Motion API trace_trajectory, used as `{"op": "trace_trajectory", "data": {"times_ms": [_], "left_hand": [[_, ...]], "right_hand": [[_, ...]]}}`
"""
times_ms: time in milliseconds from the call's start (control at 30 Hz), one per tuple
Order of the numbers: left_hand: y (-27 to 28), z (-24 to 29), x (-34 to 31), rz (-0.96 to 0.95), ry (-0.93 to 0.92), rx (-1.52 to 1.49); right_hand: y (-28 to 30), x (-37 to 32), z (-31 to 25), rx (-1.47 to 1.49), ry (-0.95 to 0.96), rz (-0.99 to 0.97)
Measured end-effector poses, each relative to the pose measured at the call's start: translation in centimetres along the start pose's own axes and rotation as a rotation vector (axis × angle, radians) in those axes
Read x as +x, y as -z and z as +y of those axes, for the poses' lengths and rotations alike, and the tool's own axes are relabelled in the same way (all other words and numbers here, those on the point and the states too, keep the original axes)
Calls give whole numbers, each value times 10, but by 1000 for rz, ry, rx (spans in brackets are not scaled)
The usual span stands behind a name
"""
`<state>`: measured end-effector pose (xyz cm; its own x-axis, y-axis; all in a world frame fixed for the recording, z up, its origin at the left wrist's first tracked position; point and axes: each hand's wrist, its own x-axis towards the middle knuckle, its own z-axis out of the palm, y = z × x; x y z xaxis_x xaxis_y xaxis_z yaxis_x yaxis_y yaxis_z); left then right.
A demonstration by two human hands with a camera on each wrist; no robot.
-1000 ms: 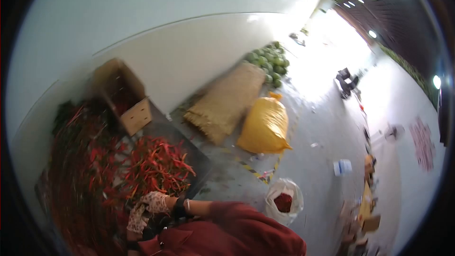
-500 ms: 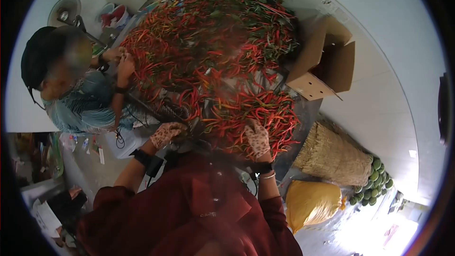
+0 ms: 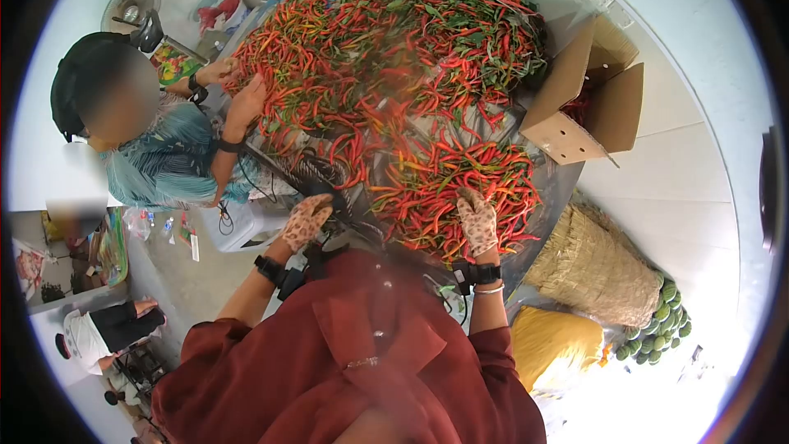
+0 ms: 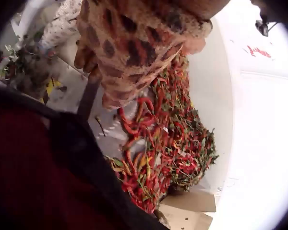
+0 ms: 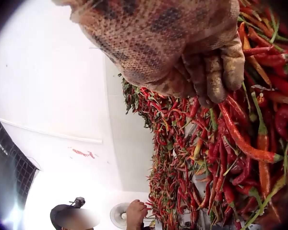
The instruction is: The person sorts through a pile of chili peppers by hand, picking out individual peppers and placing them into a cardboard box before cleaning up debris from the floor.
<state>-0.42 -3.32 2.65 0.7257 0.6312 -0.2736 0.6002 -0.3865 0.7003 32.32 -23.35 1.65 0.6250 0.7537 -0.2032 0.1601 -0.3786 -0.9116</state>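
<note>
Both hands wear spotted gloves with dark-stained fingers. My right hand [image 3: 477, 222] rests over the near pile of red chili peppers [image 3: 427, 177], fingers loosely bent; in the right wrist view the gloved hand [image 5: 168, 48] has its fingertips right at the peppers [image 5: 249, 148], with no pepper visible in its grasp. My left hand [image 3: 308, 220] is at the table's near edge, beside a dark bundle of cord [image 3: 316, 177]. From the left wrist, the gloved hand [image 4: 129, 52] shows bent fingers close to a dark edge strip [image 4: 89, 98], nothing visible held.
A larger heap of chilies with green leaves [image 3: 485, 25] covers the far table. An open cardboard box [image 3: 567, 136] stands at right. Another person [image 3: 164, 148] works at the left side. A woven sack roll [image 3: 600, 267], yellow sack [image 3: 555, 349] and green melons [image 3: 666, 321] lie on the floor.
The head view has swung from the floor and wall round to the table. Since half a second ago, my right hand stays on the chili peppers and the left at the table edge.
</note>
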Motion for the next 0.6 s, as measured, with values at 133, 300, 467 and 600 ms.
{"op": "trace_trajectory", "data": {"times_ms": [133,300,467,600], "left_hand": [[-9,37,70,2,-210,37],[-46,87,156,-112,-321,-153],[-80,133,193,-342,-484,345],[-92,140,204,-393,-393,472]], "right_hand": [[-5,-1,5,-178,23,44],[-6,-17,1,-90,-134,86],[-9,-30,5,-37,-129,173],[-13,-37,12,-15,-168,216]]}}
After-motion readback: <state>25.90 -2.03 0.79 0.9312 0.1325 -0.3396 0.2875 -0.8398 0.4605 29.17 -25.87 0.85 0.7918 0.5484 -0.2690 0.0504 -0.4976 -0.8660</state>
